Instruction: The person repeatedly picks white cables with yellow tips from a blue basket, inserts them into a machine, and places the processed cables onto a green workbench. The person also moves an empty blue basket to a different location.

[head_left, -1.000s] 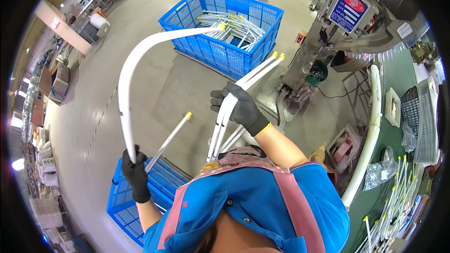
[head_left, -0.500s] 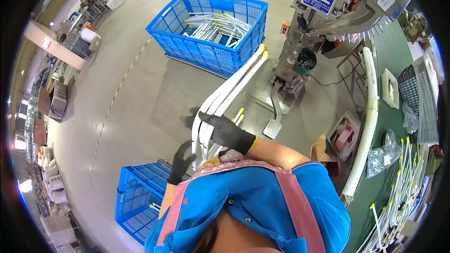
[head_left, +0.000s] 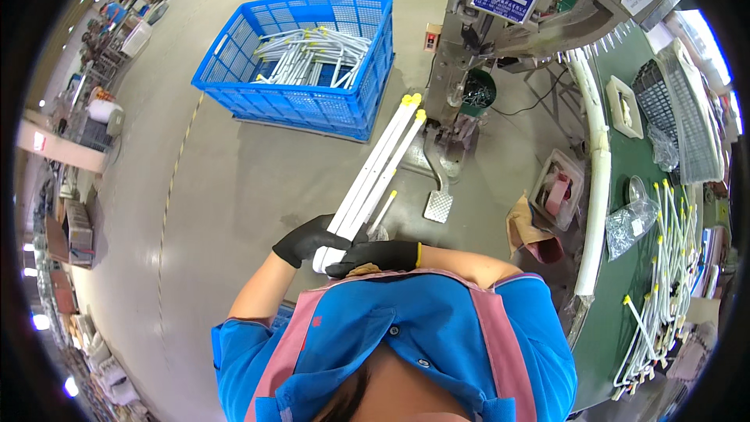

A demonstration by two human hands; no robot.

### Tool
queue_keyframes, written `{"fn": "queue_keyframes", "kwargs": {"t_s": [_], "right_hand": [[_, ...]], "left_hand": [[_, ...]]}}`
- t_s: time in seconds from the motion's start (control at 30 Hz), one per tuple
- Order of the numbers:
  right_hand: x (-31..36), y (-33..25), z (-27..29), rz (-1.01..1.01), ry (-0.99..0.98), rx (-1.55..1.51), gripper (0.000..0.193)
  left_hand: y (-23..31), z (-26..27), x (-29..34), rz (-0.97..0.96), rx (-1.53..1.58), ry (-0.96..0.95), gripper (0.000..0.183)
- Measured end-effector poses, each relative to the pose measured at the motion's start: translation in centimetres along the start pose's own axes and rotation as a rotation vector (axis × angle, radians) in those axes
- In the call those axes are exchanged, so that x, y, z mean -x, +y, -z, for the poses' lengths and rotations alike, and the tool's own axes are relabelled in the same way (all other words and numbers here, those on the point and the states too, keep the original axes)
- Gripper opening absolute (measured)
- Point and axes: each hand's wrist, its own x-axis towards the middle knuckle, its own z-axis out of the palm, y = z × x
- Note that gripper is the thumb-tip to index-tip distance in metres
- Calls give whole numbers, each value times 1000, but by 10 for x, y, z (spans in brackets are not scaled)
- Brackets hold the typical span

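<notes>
A bundle of several white tubes with yellow end caps [head_left: 376, 164] slants up and away from my body. My left hand [head_left: 308, 241], in a black glove, closes round the bundle near its lower, bent end. From the other side my right hand [head_left: 379, 256], also gloved, grips the same end low against my apron; its fingertips are partly hidden. A separate thin white tube with a yellow tip [head_left: 384, 209] shows just right of the bundle, its lower part hidden behind my right hand.
A blue crate [head_left: 305, 101] holding similar tubes stands on the floor ahead. Right of it is a machine with a foot pedal [head_left: 439, 206] and a green bin [head_left: 478, 94]. Along the right runs a green table [head_left: 613, 289] with more tubes [head_left: 664, 281] and a plastic bag [head_left: 631, 227].
My right hand has moved down from the bundle's middle to its lower end. My left hand has come up onto the tubes, which have swung more upright. The view has turned.
</notes>
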Motion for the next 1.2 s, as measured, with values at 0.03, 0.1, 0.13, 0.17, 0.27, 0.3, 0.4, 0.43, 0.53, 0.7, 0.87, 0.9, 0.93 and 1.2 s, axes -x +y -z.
{"fn": "queue_keyframes", "kwargs": {"t_s": [0.03,0.1,0.13,0.17,0.27,0.3,0.4,0.43,0.53,0.7,0.87,0.9,0.93,1.2], "right_hand": [[3,-1,8,92,3,84,22],[25,-13,36,204,-2,502,26],[31,-21,50,337,49,689,28],[33,-28,60,142,265,246,28],[65,-59,103,-67,1088,649,27],[74,-71,119,227,1229,701,25],[95,-98,156,101,1587,1047,29],[96,-102,167,57,1559,900,30],[99,-107,187,-38,1481,753,30],[107,-113,208,-20,1567,848,27],[107,-125,235,-94,1616,950,31],[106,-126,237,-125,1629,990,32],[105,-127,239,-135,1612,1004,32],[102,-123,243,-193,1541,1032,34]], "left_hand": [[2,7,0,9,-78,13,54],[6,20,4,55,-239,64,55],[9,25,7,82,-223,49,47],[11,28,7,48,-195,-2,48],[25,36,14,24,-268,-21,50],[32,40,16,51,-318,-20,52],[50,49,13,48,-442,-62,59],[54,52,10,34,-479,-83,61],[65,59,-1,18,-506,-160,64],[84,59,-20,-37,-602,-186,57],[102,49,-33,38,-605,-86,51],[104,49,-35,57,-572,-76,50],[105,50,-37,86,-541,-69,49],[85,66,-53,162,-325,-113,45]]}}
